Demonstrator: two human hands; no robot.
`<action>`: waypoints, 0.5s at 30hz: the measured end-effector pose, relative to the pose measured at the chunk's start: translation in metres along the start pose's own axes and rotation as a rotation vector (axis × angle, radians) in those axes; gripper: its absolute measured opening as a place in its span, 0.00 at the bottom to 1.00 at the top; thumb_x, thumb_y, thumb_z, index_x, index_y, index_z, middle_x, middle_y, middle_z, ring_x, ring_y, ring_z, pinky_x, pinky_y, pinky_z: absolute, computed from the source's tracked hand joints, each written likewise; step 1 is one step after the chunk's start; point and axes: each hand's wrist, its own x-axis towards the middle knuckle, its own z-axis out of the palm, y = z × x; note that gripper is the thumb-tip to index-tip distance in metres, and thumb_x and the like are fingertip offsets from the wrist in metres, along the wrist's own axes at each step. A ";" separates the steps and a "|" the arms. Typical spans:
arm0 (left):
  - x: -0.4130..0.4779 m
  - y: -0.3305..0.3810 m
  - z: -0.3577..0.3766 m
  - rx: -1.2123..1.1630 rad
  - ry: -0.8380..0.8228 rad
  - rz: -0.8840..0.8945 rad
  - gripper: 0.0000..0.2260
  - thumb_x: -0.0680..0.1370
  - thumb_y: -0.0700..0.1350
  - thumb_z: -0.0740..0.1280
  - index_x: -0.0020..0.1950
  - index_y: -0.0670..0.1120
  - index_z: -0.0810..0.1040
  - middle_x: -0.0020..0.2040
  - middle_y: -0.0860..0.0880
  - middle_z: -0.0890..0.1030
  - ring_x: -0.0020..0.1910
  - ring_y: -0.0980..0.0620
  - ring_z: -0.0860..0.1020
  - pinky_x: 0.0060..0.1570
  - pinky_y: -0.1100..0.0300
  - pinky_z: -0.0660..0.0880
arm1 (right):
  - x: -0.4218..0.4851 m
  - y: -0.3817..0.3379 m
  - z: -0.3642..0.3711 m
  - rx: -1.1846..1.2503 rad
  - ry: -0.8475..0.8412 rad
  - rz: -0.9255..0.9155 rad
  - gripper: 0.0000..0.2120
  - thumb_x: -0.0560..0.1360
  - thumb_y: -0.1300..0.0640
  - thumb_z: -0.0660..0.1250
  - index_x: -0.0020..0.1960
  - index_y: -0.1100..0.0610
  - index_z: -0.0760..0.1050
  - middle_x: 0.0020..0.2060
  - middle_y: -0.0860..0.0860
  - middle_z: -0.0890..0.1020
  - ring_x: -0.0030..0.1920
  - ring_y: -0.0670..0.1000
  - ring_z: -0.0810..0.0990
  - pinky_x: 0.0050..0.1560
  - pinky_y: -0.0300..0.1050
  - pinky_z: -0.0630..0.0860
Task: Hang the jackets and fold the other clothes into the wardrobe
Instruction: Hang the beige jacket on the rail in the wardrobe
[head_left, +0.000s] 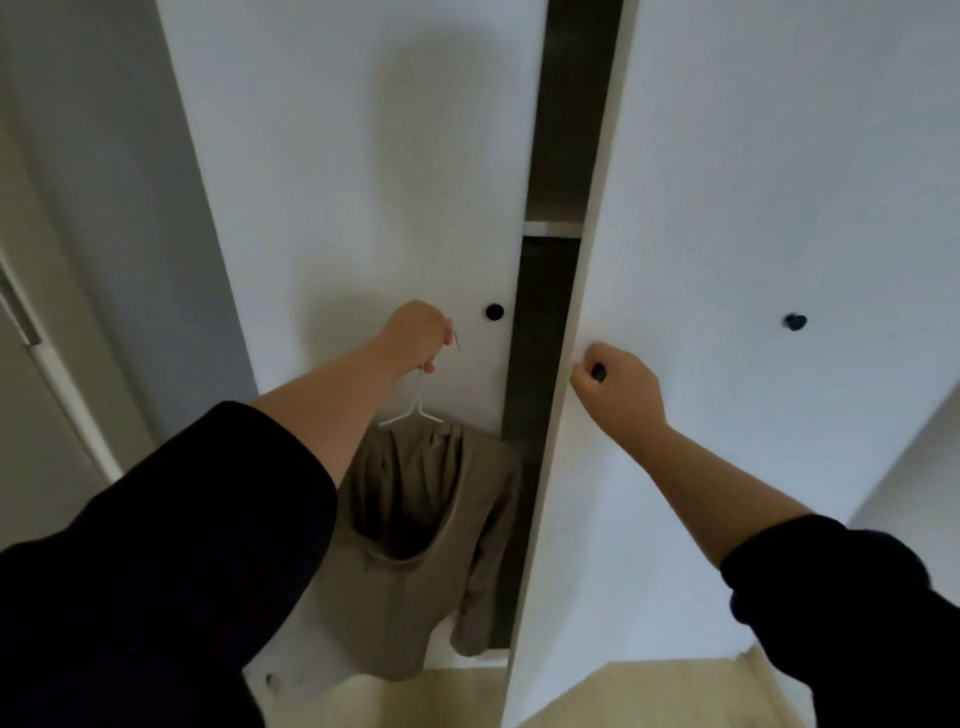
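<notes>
The left hand grips the hook of a white hanger carrying a tan hooded jacket that hangs in front of the left wardrobe door, while the right hand curls around the black knob of the neighbouring door, which stands ajar.

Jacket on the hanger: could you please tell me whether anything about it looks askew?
Yes: the olive jacket sags bunched below the white hanger held by the left hand, the hanger's arms showing bare above it.
</notes>
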 end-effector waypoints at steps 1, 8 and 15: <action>-0.006 0.009 0.010 -0.006 -0.004 0.008 0.12 0.81 0.40 0.57 0.55 0.36 0.79 0.37 0.46 0.78 0.30 0.52 0.73 0.16 0.72 0.66 | -0.011 0.002 -0.012 -0.030 0.008 -0.027 0.12 0.76 0.52 0.62 0.37 0.58 0.70 0.30 0.52 0.73 0.31 0.51 0.73 0.35 0.43 0.71; -0.048 0.060 0.089 -0.211 -0.086 -0.100 0.12 0.79 0.39 0.61 0.61 0.40 0.77 0.60 0.39 0.79 0.41 0.50 0.78 0.33 0.68 0.75 | -0.076 0.031 -0.090 -0.213 0.077 -0.028 0.20 0.76 0.41 0.60 0.32 0.53 0.68 0.26 0.47 0.70 0.29 0.45 0.69 0.32 0.36 0.64; -0.084 0.105 0.151 0.045 -0.064 -0.036 0.13 0.79 0.40 0.64 0.63 0.47 0.78 0.62 0.47 0.79 0.63 0.49 0.75 0.59 0.63 0.69 | -0.141 0.079 -0.168 -0.300 0.232 0.349 0.15 0.75 0.50 0.64 0.34 0.58 0.73 0.45 0.49 0.80 0.40 0.48 0.77 0.44 0.43 0.77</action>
